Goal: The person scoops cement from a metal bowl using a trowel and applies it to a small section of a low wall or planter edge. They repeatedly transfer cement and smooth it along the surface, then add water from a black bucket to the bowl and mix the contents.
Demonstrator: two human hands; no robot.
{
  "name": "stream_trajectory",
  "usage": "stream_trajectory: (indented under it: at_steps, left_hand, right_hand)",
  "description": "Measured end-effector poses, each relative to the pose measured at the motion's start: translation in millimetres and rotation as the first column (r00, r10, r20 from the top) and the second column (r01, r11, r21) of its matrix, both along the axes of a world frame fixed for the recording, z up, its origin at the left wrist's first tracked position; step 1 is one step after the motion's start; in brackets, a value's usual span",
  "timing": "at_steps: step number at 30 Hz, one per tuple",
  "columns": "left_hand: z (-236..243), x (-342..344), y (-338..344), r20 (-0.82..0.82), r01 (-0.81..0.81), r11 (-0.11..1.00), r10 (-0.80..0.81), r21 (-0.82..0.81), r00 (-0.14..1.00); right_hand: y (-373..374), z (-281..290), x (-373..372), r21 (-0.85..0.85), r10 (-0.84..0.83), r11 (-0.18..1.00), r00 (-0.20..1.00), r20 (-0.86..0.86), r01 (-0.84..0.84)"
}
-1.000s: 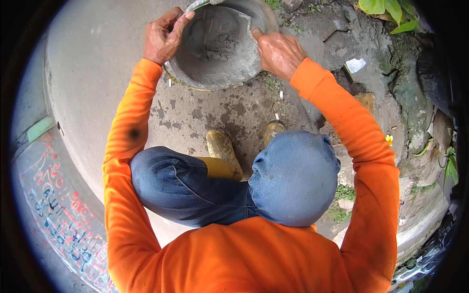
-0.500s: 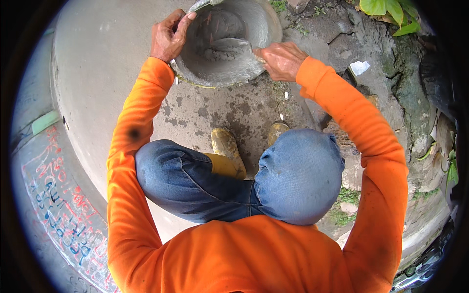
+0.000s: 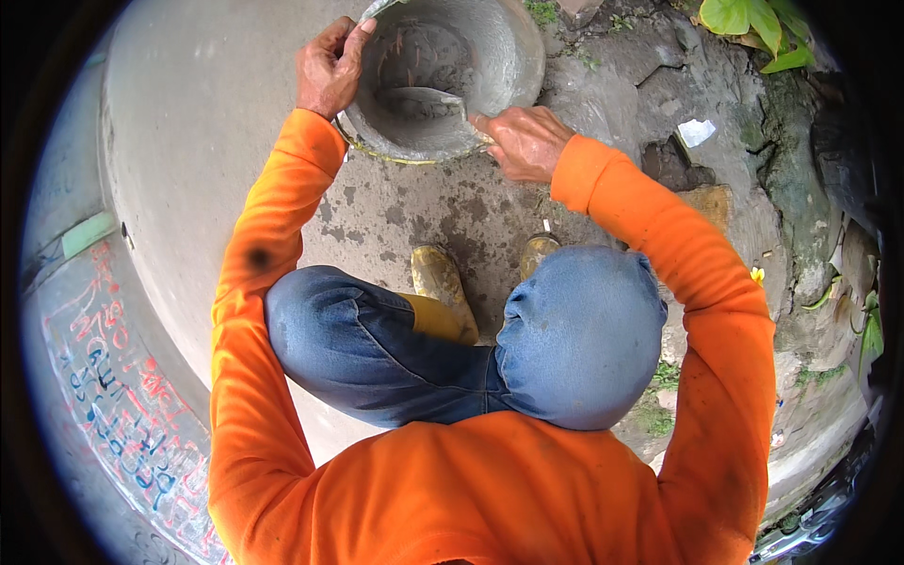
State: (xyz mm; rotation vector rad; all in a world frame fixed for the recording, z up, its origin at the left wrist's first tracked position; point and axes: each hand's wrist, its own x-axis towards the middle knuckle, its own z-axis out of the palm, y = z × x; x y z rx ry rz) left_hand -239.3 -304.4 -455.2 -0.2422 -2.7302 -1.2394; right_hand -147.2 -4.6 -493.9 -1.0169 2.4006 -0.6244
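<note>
A round grey bucket [image 3: 516, 56] with wet cement mortar [image 3: 424, 58] inside stands at the top of the view, its walls smeared grey. At its left rim my left hand [image 3: 330, 68] is closed, thumb up near a pale strip at the rim; the fingertips are partly hidden. My right hand [image 3: 523, 141], at the bucket's near right edge, is wrapped round the handle of a trowel [image 3: 424, 98]. The trowel's grey-coated blade reaches left into the bucket, low over the mortar. Most of the handle is covered by my fingers.
My bent knees and yellow boots [image 3: 441, 282] are just below the bucket, on wet-spotted concrete [image 3: 377, 212]. Rough rock [image 3: 716, 85] rises on the right, with a white scrap [image 3: 695, 132] and green leaves [image 3: 749, 24]. A scribbled grey surface [image 3: 113, 377] curves along the left.
My right hand has moved left and slightly nearer, and the trowel blade has shifted with it inside the bucket. The scooped lump of mortar no longer shows. My left hand stays at the rim.
</note>
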Motion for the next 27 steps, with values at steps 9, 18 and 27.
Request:
stream_trajectory:
  at_steps: [9,18,27]
  left_hand:
    - [9,16,11,-0.121,0.170,0.969,-0.192,-0.178,0.974]
    - [23,29,52,-0.125,0.383,0.878,-0.430,-0.287,0.894]
    - [22,30,50,-0.187,0.331,0.899,-0.391,-0.286,0.901]
  right_hand:
    - [12,23,-42,-0.074,-0.270,0.962,0.889,-0.368,0.262]
    - [-9,40,-11,0.218,0.347,0.937,0.763,-0.546,-0.271]
    - [47,41,8,0.217,0.145,0.976,0.817,-0.558,-0.025]
